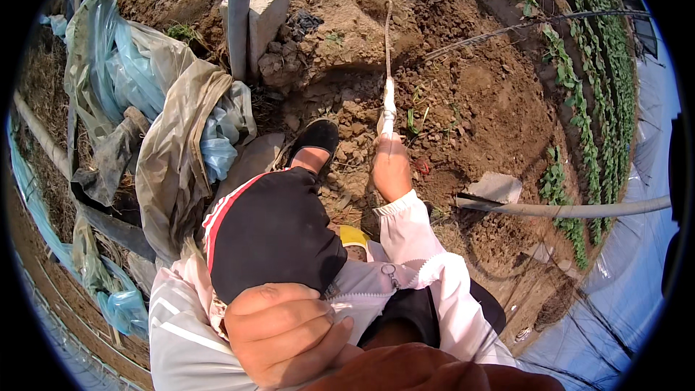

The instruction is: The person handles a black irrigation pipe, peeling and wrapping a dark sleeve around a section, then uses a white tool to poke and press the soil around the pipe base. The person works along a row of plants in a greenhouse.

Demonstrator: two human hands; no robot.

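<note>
My right hand (391, 166) reaches forward from a white sleeve and is closed around the lower end of a thin stick (388, 94), white near the grip and brown further up, which runs away across the clumpy brown soil (470, 94). My left hand (282, 333) lies close to the camera with its fingers curled, resting on my raised knee in black trousers with red and white stripes (268, 228). It holds nothing that I can see. My black shoe (315, 137) stands on the soil just left of the right hand.
A grey concrete block (269, 0) and an upright metal pole (239, 14) stand at the top. Crumpled plastic sheeting (145, 101) lies on the left. A hoe with a pale blade (497, 188) and long handle (579, 210) lies at the right. Rows of green seedlings (579, 101) curve along the right.
</note>
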